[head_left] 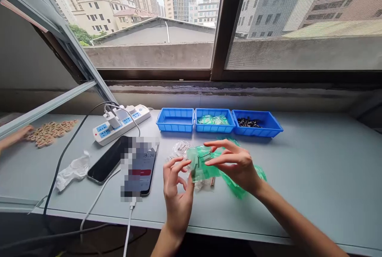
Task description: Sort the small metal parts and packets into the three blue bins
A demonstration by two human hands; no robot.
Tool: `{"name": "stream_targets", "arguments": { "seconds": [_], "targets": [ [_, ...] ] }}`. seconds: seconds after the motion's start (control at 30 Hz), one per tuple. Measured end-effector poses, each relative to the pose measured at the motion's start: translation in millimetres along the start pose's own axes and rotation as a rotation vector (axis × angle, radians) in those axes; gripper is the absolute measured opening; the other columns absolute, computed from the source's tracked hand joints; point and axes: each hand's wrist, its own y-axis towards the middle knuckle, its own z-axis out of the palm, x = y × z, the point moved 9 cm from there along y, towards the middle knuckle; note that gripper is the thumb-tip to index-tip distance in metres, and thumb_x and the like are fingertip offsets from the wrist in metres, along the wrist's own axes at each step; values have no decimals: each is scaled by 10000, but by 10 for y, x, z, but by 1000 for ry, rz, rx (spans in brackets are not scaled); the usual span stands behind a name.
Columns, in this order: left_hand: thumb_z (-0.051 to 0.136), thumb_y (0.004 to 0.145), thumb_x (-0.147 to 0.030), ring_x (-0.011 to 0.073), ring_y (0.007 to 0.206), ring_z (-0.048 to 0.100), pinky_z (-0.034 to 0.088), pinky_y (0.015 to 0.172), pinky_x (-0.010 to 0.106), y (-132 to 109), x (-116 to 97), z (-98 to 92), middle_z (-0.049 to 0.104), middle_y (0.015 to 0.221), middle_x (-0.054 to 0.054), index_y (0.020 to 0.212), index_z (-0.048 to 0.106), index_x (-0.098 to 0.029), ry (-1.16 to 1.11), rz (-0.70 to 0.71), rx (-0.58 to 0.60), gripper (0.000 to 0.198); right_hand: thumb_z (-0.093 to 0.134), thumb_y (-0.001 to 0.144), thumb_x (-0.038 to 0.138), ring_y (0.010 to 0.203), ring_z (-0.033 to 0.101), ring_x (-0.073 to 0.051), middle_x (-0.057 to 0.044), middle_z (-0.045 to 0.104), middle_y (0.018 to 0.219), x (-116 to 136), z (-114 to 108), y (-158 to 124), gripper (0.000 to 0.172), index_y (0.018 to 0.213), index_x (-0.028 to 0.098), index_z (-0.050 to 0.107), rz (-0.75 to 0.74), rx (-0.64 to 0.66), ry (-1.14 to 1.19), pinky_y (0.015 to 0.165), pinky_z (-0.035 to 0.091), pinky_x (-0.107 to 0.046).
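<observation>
Both my hands meet over a small translucent green plastic bag (199,165) just above the grey table. My right hand (235,165) pinches the bag's upper right edge with thumb and fingers. My left hand (177,187) has its fingertips curled against the bag's left side. A dark small part shows inside the bag. More green bags (238,187) lie under my right wrist. Clear bags (182,147) and a small metal piece (212,180) lie beside them.
Three blue trays stand at the back: one empty (175,119), one with green bags (214,121), one with dark parts (256,123). Two phones (140,167) on cables, a power strip (121,123), crumpled plastic (73,171). Another person's hand (16,135) by wooden pieces (49,131).
</observation>
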Motion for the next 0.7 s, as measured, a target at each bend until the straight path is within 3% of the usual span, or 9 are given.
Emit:
{"name": "stream_targets", "arguments": {
  "seconds": [0.17, 0.33, 0.53, 0.7],
  "targets": [
    [577, 889, -232, 105, 775, 593, 505, 511, 155, -8, 50, 5, 547, 1107, 81, 1022, 650, -235, 0, -54, 27, 151, 612, 855, 88, 752, 676, -147, -42, 735, 901, -26, -52, 18, 224, 788, 251, 751, 56, -61, -3, 536, 559, -230],
    [555, 897, -266, 132, 843, 602, 501, 531, 170, -14, 87, 76, 553, 1082, 79, 985, 644, -224, -22, -140, 91, 132, 697, 796, 252, 499, 593, -112, -7, 686, 740, -372, -306, 14, 66, 858, 231, 707, 387, -238, 125, 357, 446, -201],
    [487, 903, -256, 151, 865, 589, 456, 563, 210, -27, 42, 94, 552, 1015, 63, 867, 607, -206, -83, -188, 49, 135, 694, 737, 480, 391, 460, -82, 36, 578, 640, -914, -575, -116, 409, 1022, 190, 645, 701, -424, 149, 314, 363, -212],
    [485, 891, -257, 153, 845, 576, 446, 596, 235, -36, 27, 123, 557, 1002, 54, 813, 604, -209, -95, -192, 86, 151, 659, 728, 486, 442, 494, -118, 26, 601, 669, -1099, -791, -119, 598, 1229, 178, 556, 682, -470, -170, 423, 435, -271]
  ]
}}
